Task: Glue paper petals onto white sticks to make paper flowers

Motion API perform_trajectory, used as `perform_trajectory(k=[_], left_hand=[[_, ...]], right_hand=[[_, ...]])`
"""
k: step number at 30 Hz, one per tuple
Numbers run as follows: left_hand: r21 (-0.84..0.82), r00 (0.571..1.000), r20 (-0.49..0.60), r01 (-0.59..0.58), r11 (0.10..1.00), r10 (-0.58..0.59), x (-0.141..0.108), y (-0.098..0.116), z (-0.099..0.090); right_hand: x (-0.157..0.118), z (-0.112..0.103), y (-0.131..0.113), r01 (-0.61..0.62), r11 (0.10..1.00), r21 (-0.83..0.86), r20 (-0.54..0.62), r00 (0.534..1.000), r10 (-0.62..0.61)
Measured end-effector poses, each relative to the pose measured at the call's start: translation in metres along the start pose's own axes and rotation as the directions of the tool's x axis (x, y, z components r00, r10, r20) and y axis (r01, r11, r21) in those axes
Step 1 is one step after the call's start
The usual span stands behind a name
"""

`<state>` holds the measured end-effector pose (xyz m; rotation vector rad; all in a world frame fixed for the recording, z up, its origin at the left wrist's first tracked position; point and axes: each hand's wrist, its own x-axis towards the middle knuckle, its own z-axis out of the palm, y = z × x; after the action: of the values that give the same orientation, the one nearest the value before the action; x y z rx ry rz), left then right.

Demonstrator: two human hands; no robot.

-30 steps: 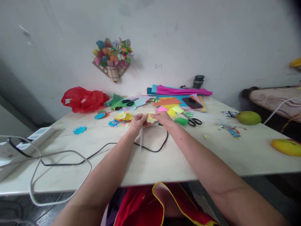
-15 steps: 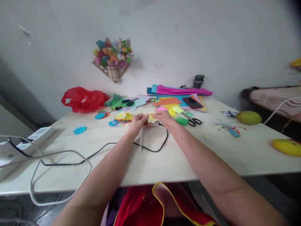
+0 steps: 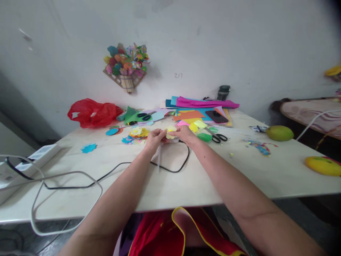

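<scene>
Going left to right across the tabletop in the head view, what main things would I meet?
White power strip, blue paper flower, blue paper circle, left hand, pale yellow paper flower, right hand, nearer black-handled scissors, green oval fruit, yellow oval fruit.

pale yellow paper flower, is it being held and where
Yes, the pale yellow paper flower is held at its outer edges, between the left hand and right hand.

Pale yellow flower, held between left hand and right hand above the table. Beyond the flower: coloured sheets; to its right: black-handled scissors.
</scene>
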<state>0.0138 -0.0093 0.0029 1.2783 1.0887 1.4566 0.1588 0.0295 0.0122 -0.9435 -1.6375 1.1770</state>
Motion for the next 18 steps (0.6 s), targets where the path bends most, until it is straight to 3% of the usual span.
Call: perform_trajectory(k=[11, 18], left_hand=[[0.010, 1.000, 0.008, 0.003, 1.000, -0.003, -0.0005, 0.0001, 0.0014], [0.009, 1.000, -0.007, -0.014, 1.000, 0.014, 0.0021, -0.0019, -0.0019]], right_hand=[[0.0007, -0.0017, -0.0006, -0.018, 0.997, -0.072, -0.041, 0.999, 0.015], [-0.0038, -0.0043, -0.0053, 0.000, 1.000, 0.004, 0.034, 0.999, 0.000]])
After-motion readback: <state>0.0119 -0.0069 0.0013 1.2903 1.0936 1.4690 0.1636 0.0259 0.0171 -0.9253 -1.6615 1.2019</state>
